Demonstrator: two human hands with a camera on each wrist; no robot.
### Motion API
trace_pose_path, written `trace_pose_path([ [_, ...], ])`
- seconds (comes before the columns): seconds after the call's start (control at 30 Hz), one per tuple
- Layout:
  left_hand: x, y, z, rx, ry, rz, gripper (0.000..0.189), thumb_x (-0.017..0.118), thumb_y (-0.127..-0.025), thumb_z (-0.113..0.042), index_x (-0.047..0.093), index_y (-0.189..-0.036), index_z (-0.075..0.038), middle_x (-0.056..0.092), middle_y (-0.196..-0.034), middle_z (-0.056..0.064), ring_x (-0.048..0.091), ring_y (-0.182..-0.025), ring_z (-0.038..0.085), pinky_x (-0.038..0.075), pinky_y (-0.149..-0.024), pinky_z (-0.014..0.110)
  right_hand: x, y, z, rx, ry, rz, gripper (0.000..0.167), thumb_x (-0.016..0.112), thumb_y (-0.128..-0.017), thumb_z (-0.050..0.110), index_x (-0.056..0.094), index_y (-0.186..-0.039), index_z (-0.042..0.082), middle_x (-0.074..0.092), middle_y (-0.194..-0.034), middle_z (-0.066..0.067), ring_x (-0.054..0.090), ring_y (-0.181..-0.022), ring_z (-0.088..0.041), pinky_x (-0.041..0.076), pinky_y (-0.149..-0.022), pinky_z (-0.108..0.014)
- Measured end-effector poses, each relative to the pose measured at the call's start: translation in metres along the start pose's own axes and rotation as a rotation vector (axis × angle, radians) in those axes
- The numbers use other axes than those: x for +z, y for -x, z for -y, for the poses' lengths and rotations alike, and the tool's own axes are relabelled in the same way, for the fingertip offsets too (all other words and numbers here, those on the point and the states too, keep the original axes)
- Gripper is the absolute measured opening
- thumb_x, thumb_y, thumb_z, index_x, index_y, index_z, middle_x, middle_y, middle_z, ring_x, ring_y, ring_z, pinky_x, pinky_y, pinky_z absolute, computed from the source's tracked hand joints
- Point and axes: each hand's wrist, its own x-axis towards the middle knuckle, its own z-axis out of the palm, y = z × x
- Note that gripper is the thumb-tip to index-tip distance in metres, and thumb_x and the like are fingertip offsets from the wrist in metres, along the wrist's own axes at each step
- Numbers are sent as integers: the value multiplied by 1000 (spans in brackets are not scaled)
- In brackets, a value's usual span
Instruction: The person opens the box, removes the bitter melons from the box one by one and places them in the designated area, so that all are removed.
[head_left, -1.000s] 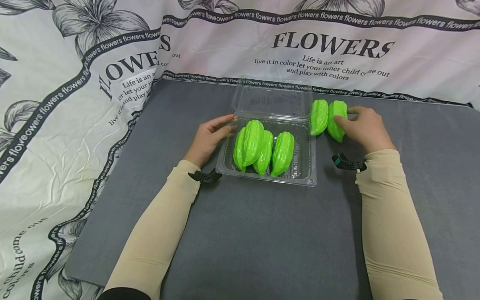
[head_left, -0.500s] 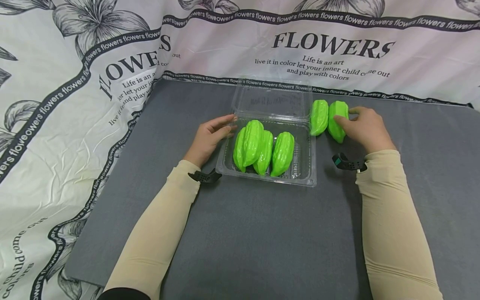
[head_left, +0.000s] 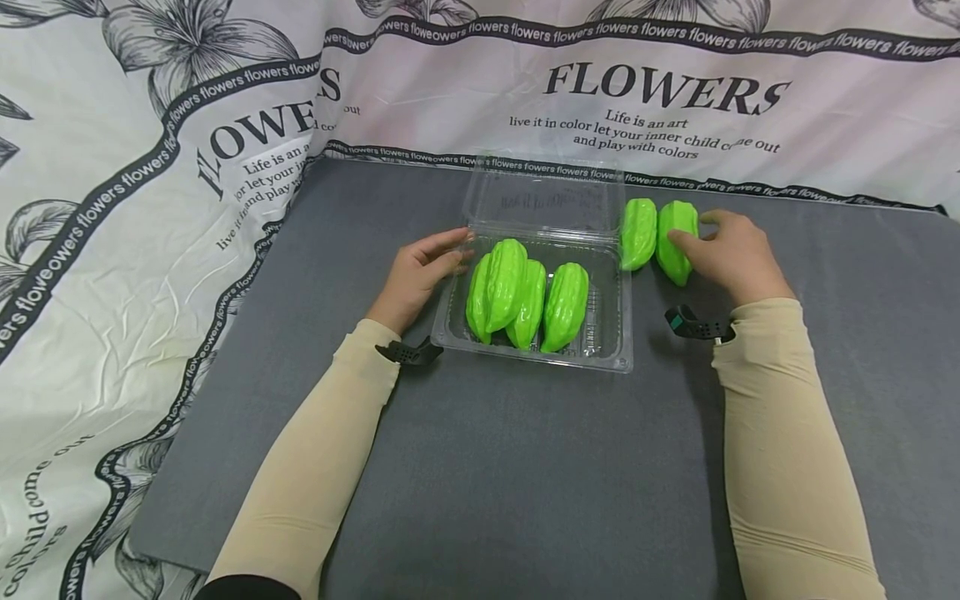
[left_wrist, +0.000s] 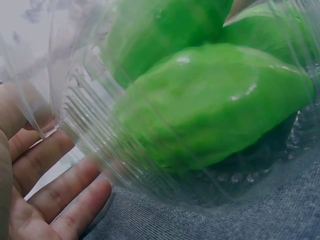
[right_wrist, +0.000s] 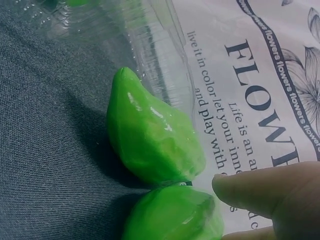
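Note:
In the head view, several glossy green star fruit (head_left: pixel 566 308) lie in a clear plastic clamshell box (head_left: pixel 615 358) with its lid raised. One star fruit (head_left: pixel 507 283) rests on top of others at the box's left side. My left hand (head_left: pixel 417 275) is at the box's left edge, fingers fairly straight; the left wrist view puts its fingertips (left_wrist: pixel 102 192) right at the ribbed outer wall. Right of the box lie two more star fruit, side by side. My right hand (head_left: pixel 731 258) pinches the right-hand star fruit (head_left: pixel 677 246) with thumb and index finger; its neighbour (head_left: pixel 639 233) is untouched.
The transparent lid (head_left: pixel 547 200) leans back against the floral cloth (head_left: pixel 660 108) behind the grey table (head_left: pixel 525 483). That cloth also runs down the left side. A black strap (head_left: pixel 411 353) is on the left wrist and another strap (head_left: pixel 693 325) on the right.
My right hand and the star fruit it pinches have shifted very slightly to the right. The left hand, the box and the other fruit stay in place.

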Motion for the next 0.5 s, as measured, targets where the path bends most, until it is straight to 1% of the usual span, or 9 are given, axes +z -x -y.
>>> trace_pose_path([
  [0.2, 0, 0, 0, 10, 8, 0, 41, 59, -107, -4, 58, -148, 2, 60, -149, 19, 63, -132, 34, 56, -106, 43, -3, 1, 0, -6, 13, 2, 90, 47, -104, 60, 33, -158, -10, 51, -144, -41, 53, -127, -57, 46, -101, -72],
  [0.5, 0, 1, -1, 4, 12, 4, 42, 58, -107, -4, 57, -148, 1, 60, -149, 18, 63, -132, 32, 56, -107, 43, -9, 7, 6, -14, 9, -17, 90, 47, -104, 61, 34, -158, -10, 52, -142, -42, 54, -125, -57, 47, -100, -72],
])
